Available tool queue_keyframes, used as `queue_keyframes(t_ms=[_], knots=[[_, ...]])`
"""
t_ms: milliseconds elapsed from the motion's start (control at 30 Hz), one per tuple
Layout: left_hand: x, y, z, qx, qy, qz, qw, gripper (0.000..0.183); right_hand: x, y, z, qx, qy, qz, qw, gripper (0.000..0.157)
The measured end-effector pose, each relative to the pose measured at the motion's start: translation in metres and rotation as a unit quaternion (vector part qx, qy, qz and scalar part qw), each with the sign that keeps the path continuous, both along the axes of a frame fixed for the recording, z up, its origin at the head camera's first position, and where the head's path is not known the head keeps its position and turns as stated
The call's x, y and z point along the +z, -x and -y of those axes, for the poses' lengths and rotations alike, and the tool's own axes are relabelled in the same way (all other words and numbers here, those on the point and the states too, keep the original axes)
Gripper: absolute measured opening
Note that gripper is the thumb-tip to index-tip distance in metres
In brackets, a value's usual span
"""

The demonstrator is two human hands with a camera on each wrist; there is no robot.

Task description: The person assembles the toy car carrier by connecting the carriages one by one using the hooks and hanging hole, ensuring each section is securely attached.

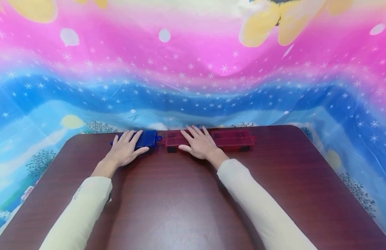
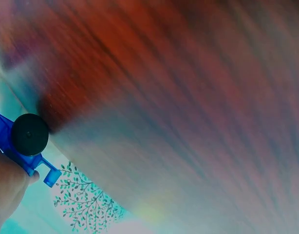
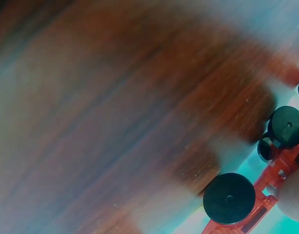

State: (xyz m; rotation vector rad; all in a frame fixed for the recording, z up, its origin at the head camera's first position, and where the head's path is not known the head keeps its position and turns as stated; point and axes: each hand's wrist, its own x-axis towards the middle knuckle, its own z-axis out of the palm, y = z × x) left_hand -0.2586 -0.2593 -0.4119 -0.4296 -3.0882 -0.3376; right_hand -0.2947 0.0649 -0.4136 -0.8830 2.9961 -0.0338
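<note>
Blue wagon [image 1: 147, 138] | beneath left grip [image 1: 125, 149] | red wagons [image 1: 233, 138] | beneath right grip [image 1: 200, 144]

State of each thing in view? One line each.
Blue toy wagon: upright, partly covered by left hand.
Red toy wagon: upright, partly covered by right hand; one unit or two, cannot tell.
Blue hitch: close to red toy wagon; linked or not, cannot tell.
Left hand: fingers spread.
Right hand: fingers spread.
</note>
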Motion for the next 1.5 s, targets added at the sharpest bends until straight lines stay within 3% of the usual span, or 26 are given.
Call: queue_keyframes(t_ms=[667, 900, 1500], knots=[[-0.0028, 0.0016, 0.0002, -0.003, 0.007, -0.007, 0.9999, 0.089, -0.002, 0.0012, 0.0008, 0.001, 0.003, -0.003, 1.0, 0.078], [-0.0034, 0.0, -0.0012, -0.004, 0.046, -0.009, 0.9989, 0.089, -0.0018, 0.0008, 0.0025, 0.003, 0.012, 0.004, 1.0, 0.078], [-0.0017, -0.0008, -0.0029, 0.011, 0.056, 0.006, 0.9984, 0.095, 0.0013, 0.0015, 0.0005, 0.01, 0.01, 0.006, 1.0, 0.079]])
